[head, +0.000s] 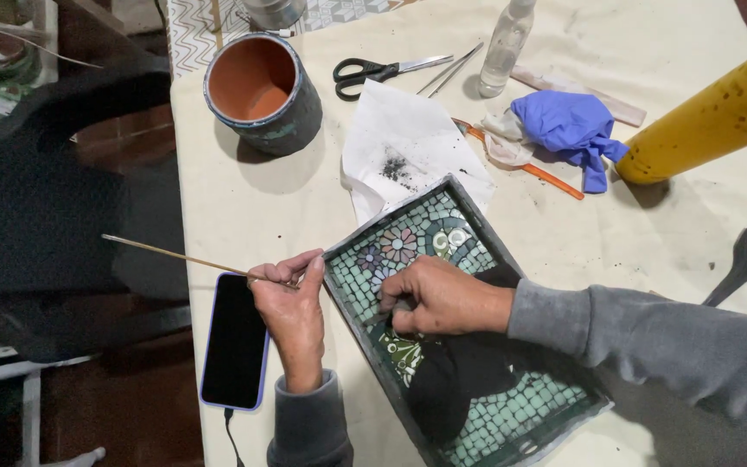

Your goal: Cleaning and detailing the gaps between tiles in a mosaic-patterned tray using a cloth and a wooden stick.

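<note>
Head view: empty clay pot [263,91] stands on the cream table [252,207]; left hand [291,311] pinches a thin stick [175,256], right hand [438,298] presses dark grout on the mosaic tray [425,238].

We see our left hand [291,316] pinching a thin stick [179,256] at the mosaic tray's [477,406] near-left rim, by the phone [235,342] at the table's [244,207] left edge. Our right hand [438,298] presses a dark cloth [451,380] onto the tiles. Pot [261,91], scissors [382,69] and glove [568,125] lie toward the far edge.

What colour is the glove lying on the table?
The crumpled glove is blue-purple, seen plainly in the head view, beside the yellow tube.
</note>
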